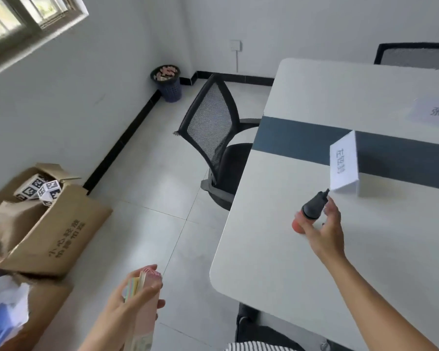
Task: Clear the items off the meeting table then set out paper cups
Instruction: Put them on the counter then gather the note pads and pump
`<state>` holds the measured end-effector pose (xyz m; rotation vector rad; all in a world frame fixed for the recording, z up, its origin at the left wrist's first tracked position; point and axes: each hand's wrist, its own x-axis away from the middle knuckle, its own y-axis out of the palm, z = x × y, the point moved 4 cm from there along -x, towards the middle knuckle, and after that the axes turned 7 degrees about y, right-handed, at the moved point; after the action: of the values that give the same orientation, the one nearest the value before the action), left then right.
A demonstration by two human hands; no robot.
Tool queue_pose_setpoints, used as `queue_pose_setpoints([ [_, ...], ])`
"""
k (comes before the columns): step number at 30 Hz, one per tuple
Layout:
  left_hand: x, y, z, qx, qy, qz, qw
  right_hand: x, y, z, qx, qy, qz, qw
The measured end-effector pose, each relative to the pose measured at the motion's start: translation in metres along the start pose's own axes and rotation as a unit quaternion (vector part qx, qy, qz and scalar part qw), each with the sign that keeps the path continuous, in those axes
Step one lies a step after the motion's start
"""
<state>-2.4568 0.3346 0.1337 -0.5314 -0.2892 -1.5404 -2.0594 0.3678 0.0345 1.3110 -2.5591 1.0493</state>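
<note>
On the white meeting table [276, 262] my right hand [325, 236] holds a small bottle [313, 207] with a red body and a dark grey pointed cap. The bottle is tilted; my thumb is on its red base and my fingers spread beside the cap. Just behind it stands a folded white name card [344, 165]. My left hand [123, 302] is off the table's left edge, above the floor, and grips a pink spiral notebook [143, 323] together with pastel sticky notes. No paper cups are in view.
A flat name sheet [436, 114] lies at the table's far right. A black mesh chair [211, 127] stands at the table's left side, another chair [416, 55] behind it. An open cardboard box [48, 224] sits on the floor left, a waste bin [167, 83] in the corner.
</note>
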Motion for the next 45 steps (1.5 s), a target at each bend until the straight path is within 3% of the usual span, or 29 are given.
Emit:
queue_pose_setpoints([
  [8,-0.053,0.003,0.027,-0.023,-0.040,-0.010,0.999,-0.040,0.024,-0.027,-0.039,0.004,0.038,0.998],
  [13,-0.083,0.015,0.054,-0.029,-0.015,-0.057,0.998,-0.039,0.011,-0.016,-0.052,0.042,0.021,0.998],
  [15,-0.092,0.017,0.066,-0.034,0.004,-0.083,0.996,-0.028,0.006,-0.009,-0.114,0.085,0.006,0.990],
  [18,-0.099,0.018,0.078,-0.045,0.031,-0.126,0.991,0.002,0.001,-0.008,-0.222,0.134,-0.014,0.966],
  [22,-0.099,0.002,0.078,-0.073,0.059,-0.189,0.977,0.060,0.002,-0.006,-0.234,0.155,-0.049,0.959],
  [27,-0.091,-0.043,0.061,-0.102,0.077,-0.254,0.959,0.161,0.012,-0.006,-0.190,0.151,-0.018,0.970],
  [32,-0.078,-0.073,0.031,-0.159,0.084,-0.301,0.936,0.283,0.022,0.017,-0.077,0.184,-0.015,0.980],
  [35,-0.058,-0.060,0.020,-0.199,0.105,-0.342,0.912,0.355,0.011,0.039,-0.085,0.205,-0.016,0.975],
  [39,-0.010,-0.011,0.010,-0.252,0.139,-0.436,0.853,0.441,-0.023,0.078,-0.119,0.235,0.104,0.959],
  [45,0.088,0.080,-0.012,-0.278,0.186,-0.550,0.765,0.552,-0.063,0.140,-0.217,0.286,0.246,0.901],
])
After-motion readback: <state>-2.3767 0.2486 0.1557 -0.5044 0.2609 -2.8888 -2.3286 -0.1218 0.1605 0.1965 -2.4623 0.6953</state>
